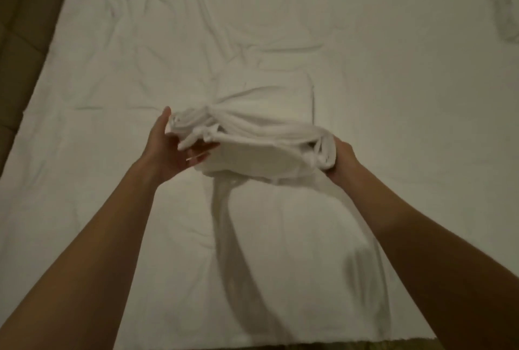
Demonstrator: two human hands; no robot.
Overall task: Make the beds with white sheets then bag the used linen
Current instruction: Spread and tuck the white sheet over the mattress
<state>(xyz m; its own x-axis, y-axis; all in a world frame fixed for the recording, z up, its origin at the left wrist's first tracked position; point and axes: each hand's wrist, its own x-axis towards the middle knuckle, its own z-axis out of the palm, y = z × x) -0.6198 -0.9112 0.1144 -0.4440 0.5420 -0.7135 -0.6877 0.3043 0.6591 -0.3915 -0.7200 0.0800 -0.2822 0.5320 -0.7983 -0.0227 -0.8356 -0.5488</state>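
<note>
A brown padded headboard [19,49] is seen at the far left. The folded white sheet [252,139] is held above the middle of the sheet-covered bed [112,69], its left end gripped by the left hand [168,150], its right end clasped by the right hand [341,160].

A folded sheet [252,142] is held above the middle of the bed [112,69], the left hand [168,150] at its nine o'clock, the right hand [341,160] at its three o'clock. A pillow [508,13] lies at two o'clock on the bed.
</note>
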